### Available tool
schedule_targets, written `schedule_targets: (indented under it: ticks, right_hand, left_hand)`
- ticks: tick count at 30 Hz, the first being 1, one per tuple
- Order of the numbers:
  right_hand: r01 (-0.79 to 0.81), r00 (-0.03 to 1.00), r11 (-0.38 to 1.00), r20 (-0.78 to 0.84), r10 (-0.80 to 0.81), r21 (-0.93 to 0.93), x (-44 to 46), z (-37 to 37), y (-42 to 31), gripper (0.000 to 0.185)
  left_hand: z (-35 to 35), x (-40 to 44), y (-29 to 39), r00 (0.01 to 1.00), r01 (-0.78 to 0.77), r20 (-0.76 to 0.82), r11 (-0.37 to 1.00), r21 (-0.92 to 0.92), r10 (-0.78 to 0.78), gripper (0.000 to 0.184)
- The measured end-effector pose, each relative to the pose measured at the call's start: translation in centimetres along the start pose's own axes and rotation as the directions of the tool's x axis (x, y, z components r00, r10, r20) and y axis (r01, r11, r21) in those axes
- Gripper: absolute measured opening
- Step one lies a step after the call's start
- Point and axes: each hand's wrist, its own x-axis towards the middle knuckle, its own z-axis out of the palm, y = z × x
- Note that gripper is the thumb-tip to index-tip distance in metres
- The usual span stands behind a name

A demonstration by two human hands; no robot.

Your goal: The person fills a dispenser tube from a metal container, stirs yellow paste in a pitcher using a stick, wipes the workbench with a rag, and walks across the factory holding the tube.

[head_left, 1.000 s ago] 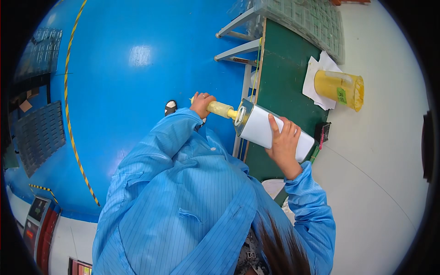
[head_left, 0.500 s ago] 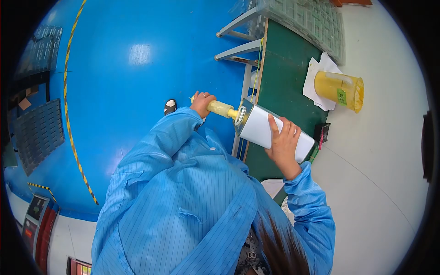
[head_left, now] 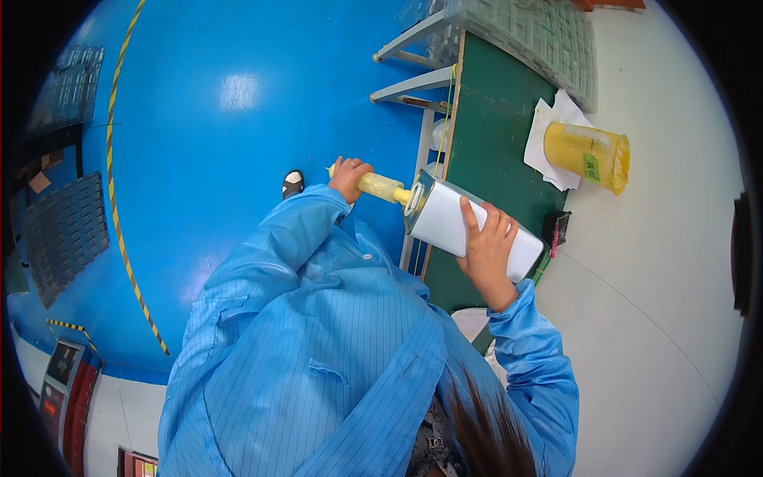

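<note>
My left hand (head_left: 348, 180) is closed around a translucent syringe barrel (head_left: 382, 188) with yellow material inside. Its narrow tip pokes out past my fingers. My right hand (head_left: 488, 248) grips a rectangular metal can (head_left: 445, 219) with a white side, thumb and fingers spread over that face. The can lies tilted over the edge of the green table (head_left: 494, 119), its mouth turned toward the barrel. Yellow material bridges the can's mouth and the barrel's open end. The palm side of both hands is hidden.
On the table, a yellow-coated plastic jug (head_left: 584, 155) with a green label rests on white paper (head_left: 538, 139). Clear plastic trays (head_left: 540, 40) are stacked at the table's far end. A small black box (head_left: 556, 229) sits beyond the can. Striped tape (head_left: 112, 159) marks the blue floor.
Both hands, the barrel and the can keep nearly the same pose. The whole view has shifted very slightly.
</note>
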Motion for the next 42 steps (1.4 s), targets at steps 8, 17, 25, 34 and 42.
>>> schedule_targets:
  ticks: [8, 17, 25, 34, 42]
  right_hand:
    - [0.002, 1.000, 1.000, 0.026, -0.001, -0.024, 0.20, -0.07, 0.00, 0.120]
    - [0.004, 1.000, 1.000, 0.020, -0.004, 0.000, 0.35, -0.34, -0.16, 0.122]
    - [0.001, 1.000, 1.000, 0.012, -0.001, -0.010, 0.43, -0.22, -0.32, 0.117]
    - [-0.001, 1.000, 1.000, -0.007, 0.000, -0.011, 0.55, -0.27, -0.61, 0.111]
    - [-0.014, 0.999, 1.000, 0.032, 0.014, -0.010, 0.46, -0.31, -0.70, 0.111]
  left_hand:
    - [-0.21, 0.09, -0.10, 1.000, -0.014, 0.010, 1.000, -0.001, 0.014, 0.047]
    - [-0.40, 0.26, -0.05, 1.000, -0.019, 0.020, 1.000, -0.017, 0.020, 0.046]
    - [-0.26, 0.35, -0.34, 0.999, -0.024, 0.023, 1.000, 0.006, 0.024, 0.047]
    - [-0.65, 0.22, 0.04, 0.999, 0.006, 0.038, 0.999, -0.032, -0.005, 0.043]
    - [-0.02, 0.15, -0.53, 1.000, -0.021, -0.002, 1.000, 0.013, 0.021, 0.046]
